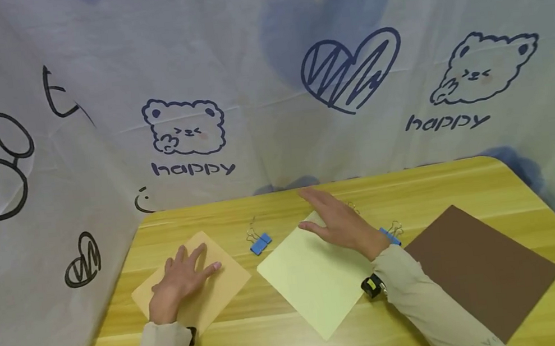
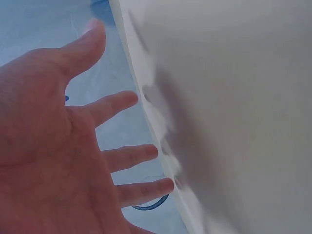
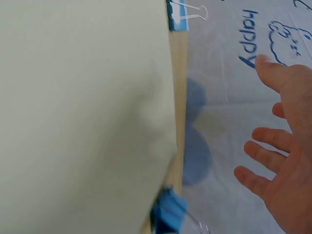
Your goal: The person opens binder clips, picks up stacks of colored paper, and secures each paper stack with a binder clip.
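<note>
My left hand point(image 1: 179, 282) is over a light orange square sheet of paper point(image 1: 225, 283), fingers spread. In the left wrist view its fingertips are near the edge of the pale sheet point(image 2: 243, 122), which bears their shadow; contact is hard to judge. My right hand point(image 1: 341, 222) hovers over the far corner of a pale yellow square sheet point(image 1: 314, 282), fingers extended and nothing held. A blue binder clip point(image 1: 260, 243) lies between these two sheets. Another blue binder clip point(image 1: 391, 235) shows beside the right wrist, partly hidden. Behind the right hand, wire loops point(image 1: 353, 208) peek out.
A dark brown square sheet point(image 1: 486, 269) lies at the right of the yellow wood-grain table point(image 1: 255, 344). A white cloth point(image 1: 257, 73) with drawn bears and hearts hangs behind the table and along its left side. Both wrists wear dark straps.
</note>
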The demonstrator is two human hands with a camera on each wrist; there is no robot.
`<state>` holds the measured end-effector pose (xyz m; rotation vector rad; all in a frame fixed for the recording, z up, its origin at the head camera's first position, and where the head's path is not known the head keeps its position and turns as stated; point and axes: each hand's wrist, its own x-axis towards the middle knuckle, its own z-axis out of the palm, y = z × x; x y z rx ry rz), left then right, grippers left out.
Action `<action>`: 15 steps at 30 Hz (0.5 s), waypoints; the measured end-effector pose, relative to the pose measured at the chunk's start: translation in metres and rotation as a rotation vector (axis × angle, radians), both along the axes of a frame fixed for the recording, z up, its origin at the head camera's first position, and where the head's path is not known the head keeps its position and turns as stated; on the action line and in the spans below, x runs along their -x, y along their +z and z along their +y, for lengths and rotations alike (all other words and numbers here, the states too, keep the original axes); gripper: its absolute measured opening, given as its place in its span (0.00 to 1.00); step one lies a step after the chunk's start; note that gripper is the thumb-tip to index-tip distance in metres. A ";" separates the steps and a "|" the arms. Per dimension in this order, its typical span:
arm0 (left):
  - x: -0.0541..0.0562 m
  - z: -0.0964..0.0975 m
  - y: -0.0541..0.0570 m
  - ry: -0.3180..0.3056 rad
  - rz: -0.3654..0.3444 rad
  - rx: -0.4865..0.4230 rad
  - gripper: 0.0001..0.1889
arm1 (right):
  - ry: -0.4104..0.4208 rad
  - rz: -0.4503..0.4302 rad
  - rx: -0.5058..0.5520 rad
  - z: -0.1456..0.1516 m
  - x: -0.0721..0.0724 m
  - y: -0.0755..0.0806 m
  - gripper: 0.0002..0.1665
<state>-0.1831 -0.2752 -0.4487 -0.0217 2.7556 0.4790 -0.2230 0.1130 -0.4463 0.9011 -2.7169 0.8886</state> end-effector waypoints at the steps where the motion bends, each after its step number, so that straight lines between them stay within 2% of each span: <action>1: 0.000 0.000 -0.001 0.003 -0.004 -0.004 0.46 | 0.006 -0.014 -0.003 -0.005 0.001 -0.001 0.44; 6: 0.001 0.000 -0.003 0.006 -0.020 -0.042 0.47 | 0.040 -0.063 -0.037 -0.029 0.008 -0.006 0.42; 10: 0.001 0.000 -0.003 0.006 -0.007 -0.051 0.47 | 0.067 -0.095 -0.067 -0.048 0.012 -0.007 0.42; 15: 0.001 -0.001 -0.002 0.017 -0.005 -0.057 0.47 | 0.119 -0.129 -0.091 -0.071 0.019 -0.011 0.37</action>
